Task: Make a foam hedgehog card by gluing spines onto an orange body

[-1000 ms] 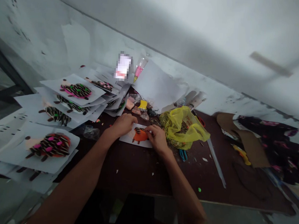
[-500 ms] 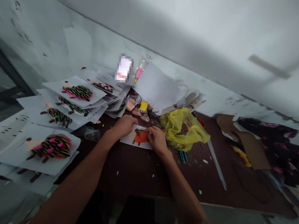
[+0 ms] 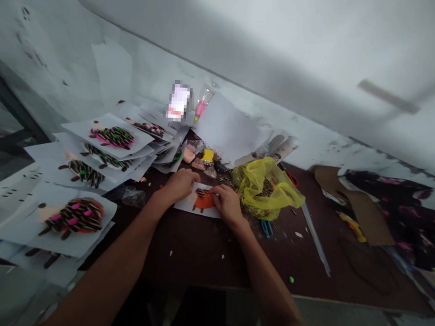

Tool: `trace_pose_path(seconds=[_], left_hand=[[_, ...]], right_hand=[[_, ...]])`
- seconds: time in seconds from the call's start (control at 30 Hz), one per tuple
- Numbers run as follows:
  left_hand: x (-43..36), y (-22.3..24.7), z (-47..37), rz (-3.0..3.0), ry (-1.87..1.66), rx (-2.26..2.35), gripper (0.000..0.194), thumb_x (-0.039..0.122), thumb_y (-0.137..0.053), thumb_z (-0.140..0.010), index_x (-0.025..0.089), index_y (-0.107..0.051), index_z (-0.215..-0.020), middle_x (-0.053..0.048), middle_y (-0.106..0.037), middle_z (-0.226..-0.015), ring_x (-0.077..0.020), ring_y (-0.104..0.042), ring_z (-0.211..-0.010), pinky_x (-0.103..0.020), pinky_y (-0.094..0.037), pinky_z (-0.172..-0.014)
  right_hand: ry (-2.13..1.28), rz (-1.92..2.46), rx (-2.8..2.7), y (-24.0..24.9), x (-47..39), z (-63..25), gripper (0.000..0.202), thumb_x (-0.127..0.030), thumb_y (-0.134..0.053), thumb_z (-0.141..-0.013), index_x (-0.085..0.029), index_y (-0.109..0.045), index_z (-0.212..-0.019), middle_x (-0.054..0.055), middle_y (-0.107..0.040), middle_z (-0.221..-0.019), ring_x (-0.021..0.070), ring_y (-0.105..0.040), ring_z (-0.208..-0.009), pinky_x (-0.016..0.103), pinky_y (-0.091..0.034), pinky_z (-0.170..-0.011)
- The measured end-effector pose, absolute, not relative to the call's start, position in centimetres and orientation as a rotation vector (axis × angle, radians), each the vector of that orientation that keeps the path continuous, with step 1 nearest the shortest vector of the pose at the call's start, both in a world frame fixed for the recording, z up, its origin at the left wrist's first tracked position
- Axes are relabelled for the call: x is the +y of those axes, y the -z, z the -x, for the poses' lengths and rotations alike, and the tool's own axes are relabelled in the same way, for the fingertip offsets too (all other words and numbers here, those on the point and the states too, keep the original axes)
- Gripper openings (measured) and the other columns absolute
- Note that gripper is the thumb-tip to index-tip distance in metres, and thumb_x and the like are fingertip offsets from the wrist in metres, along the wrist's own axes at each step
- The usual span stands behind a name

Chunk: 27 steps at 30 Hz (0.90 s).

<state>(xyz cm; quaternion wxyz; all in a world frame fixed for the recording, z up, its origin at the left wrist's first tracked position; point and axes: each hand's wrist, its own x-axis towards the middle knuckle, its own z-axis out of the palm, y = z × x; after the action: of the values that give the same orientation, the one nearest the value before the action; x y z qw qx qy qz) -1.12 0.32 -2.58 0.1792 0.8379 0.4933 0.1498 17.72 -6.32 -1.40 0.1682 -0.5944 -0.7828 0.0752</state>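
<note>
A white paper card (image 3: 186, 205) lies on the dark table in front of me. It carries an orange clay hedgehog body (image 3: 207, 201) with small brown feet and a few striped sunflower seeds (image 3: 201, 193) at its upper left. My left hand (image 3: 182, 183) is closed, with its fingertips at the card's upper left edge. Over the right side of the orange clay, my right hand (image 3: 227, 201) pinches what looks like a sunflower seed, mostly hidden by the fingers. Just right of this hand sits a yellow plastic bag (image 3: 263, 185) of seeds.
Finished hedgehog cards (image 3: 72, 218) are piled on the left. Bags of clay (image 3: 208, 156) lie behind the card, and a lit phone (image 3: 179, 101) leans at the wall. Blue scissors (image 3: 267, 228), a clear ruler (image 3: 315, 238), a yellow cutter (image 3: 351, 226) and cardboard (image 3: 368, 217) lie rightward.
My right fingertips have shifted very slightly over the orange clay. My left hand stays at the card's edge, and the view has tilted a little.
</note>
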Motion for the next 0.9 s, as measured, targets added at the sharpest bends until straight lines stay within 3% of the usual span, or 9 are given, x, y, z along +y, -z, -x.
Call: trace_pose_path(seconds=[0.37, 0.63, 0.9], left_hand=[[0.0, 2.0, 1.1, -2.37, -0.404, 1.392, 0.039, 0.007, -0.045, -0.087, 0.021, -0.075, -0.107, -0.008, -0.073, -0.106, -0.0224, -0.063, -0.104, -0.032, -0.047, -0.092], [-0.3, 1.2, 1.9, -2.426, -0.247, 1.283, 0.063, -0.004, -0.043, -0.078, 0.033, -0.071, -0.121, -0.006, -0.069, -0.108, -0.0192, -0.06, -0.098, -0.029, -0.043, -0.091], [-0.4, 1.3, 2.0, -2.459, -0.145, 1.251, 0.07, -0.004, -0.043, -0.075, 0.035, -0.067, -0.127, -0.008, -0.062, -0.104, -0.0216, -0.055, -0.094, -0.03, -0.043, -0.087]], right_hand=[[-0.184, 1.69, -2.262, 1.5, -6.2, -17.6, 0.023, -0.016, -0.054, -0.094, -0.024, -0.074, -0.1, 0.006, -0.069, -0.095, 0.0199, -0.061, -0.093, 0.027, -0.044, -0.08], [-0.175, 1.698, -2.278, 1.5, -6.2, -17.6, 0.023, -0.016, -0.053, -0.095, -0.022, -0.075, -0.099, 0.006, -0.067, -0.093, 0.0191, -0.06, -0.092, 0.026, -0.042, -0.078], [-0.154, 1.724, -2.31, 1.3, -6.1, -17.4, 0.025, -0.017, -0.051, -0.096, -0.022, -0.075, -0.099, 0.006, -0.067, -0.093, 0.0193, -0.059, -0.09, 0.026, -0.041, -0.076]])
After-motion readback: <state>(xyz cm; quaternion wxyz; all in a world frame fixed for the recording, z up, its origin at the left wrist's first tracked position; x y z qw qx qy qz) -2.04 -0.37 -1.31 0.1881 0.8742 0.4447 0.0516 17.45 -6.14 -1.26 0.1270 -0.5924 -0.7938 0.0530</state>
